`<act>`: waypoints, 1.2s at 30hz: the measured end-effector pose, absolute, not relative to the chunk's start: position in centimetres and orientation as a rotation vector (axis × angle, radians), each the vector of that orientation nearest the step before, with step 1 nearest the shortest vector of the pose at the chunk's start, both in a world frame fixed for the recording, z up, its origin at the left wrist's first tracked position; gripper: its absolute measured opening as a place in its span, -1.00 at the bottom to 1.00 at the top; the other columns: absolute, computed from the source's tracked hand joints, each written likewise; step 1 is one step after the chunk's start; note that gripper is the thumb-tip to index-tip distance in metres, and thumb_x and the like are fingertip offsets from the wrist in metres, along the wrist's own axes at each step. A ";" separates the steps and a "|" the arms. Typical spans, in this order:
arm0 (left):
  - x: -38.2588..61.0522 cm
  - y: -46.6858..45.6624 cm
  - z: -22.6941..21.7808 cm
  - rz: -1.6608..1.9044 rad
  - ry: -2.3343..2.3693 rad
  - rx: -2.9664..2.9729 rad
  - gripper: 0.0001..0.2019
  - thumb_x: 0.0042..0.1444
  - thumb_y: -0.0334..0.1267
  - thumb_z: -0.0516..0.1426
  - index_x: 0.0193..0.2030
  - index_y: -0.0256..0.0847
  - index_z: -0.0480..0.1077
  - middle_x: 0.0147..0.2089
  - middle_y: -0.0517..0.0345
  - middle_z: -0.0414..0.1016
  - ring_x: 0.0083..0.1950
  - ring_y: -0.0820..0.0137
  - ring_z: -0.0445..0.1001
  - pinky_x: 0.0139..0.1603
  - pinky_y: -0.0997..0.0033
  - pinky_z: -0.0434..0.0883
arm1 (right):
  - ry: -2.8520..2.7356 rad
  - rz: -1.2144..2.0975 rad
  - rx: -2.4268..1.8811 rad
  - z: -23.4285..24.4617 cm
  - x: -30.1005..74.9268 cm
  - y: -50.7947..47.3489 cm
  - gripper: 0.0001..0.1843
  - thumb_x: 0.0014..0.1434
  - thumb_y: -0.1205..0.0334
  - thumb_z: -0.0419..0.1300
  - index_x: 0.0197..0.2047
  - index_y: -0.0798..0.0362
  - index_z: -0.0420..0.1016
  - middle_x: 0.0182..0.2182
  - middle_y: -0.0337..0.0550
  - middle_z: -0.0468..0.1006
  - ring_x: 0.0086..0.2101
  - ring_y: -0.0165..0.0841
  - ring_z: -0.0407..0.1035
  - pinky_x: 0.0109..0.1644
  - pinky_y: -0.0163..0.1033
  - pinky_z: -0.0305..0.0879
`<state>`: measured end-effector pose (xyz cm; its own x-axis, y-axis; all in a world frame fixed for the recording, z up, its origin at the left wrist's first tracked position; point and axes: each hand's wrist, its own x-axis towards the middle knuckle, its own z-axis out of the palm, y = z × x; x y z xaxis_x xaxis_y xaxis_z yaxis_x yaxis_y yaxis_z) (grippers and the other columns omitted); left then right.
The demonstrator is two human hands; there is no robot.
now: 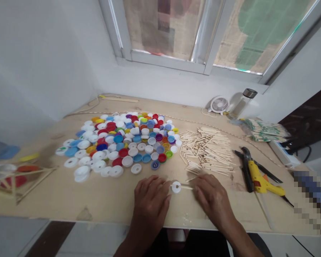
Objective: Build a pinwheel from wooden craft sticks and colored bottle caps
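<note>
Right, the palms are facing down and hiding much of the grip: the left hand [151,200] is curving low over the near part of the table [109,207], and the right hand [212,198] is tucking some fingertips out of sight. Both forearms [243,238] are running off the near edge of view, while a blurred stick frame [36,185] is sitting half cut off at the left. Between the hands, a white cap [174,189] is lying just beside the left fingertips, and a thin stick [187,187] is stretching from it towards the right fingers. Those fingers are bending inwards, but whether either hand is pinching anything, I'm not managing to tell. Farther off, colourful caps [123,152] are spreading leftward.
</note>
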<state>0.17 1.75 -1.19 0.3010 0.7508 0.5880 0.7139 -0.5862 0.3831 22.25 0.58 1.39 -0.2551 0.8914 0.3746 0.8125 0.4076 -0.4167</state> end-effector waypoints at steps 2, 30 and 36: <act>0.1 1.9 -1.3 1.167 1.407 2.516 -0.71 0.14 -0.40 0.09 0.01 -0.18 0.42 -0.11 0.01 0.55 0.04 0.16 0.40 0.10 0.03 0.26 | -2.109 0.199 -1.492 1.5 22.9 1.1 -0.81 0.29 0.33 0.03 -0.16 0.02 0.48 -0.25 -0.08 0.51 -0.19 -0.25 0.40 -0.14 -0.16 0.34; 0.0 1.0 -0.5 1.419 1.445 2.382 -0.76 0.13 -0.48 0.07 -0.10 -0.19 0.42 -0.14 0.01 0.53 0.06 0.17 0.41 0.07 -0.02 0.35 | -2.254 -0.065 -1.435 3.0 22.8 1.8 -0.82 0.32 0.34 -0.01 -0.31 0.03 0.35 -0.43 -0.17 0.46 -0.38 -0.30 0.32 -0.26 -0.20 0.13; 1.2 0.1 1.8 1.418 1.302 2.323 -0.78 0.13 -0.45 0.09 -0.12 -0.14 0.45 -0.19 0.13 0.58 -0.02 0.25 0.45 0.10 0.04 0.28 | -2.217 0.196 -1.215 4.1 20.1 -0.5 -0.87 0.30 0.37 0.04 -0.28 0.02 0.35 -0.43 -0.21 0.47 -0.37 -0.33 0.31 -0.25 -0.21 0.14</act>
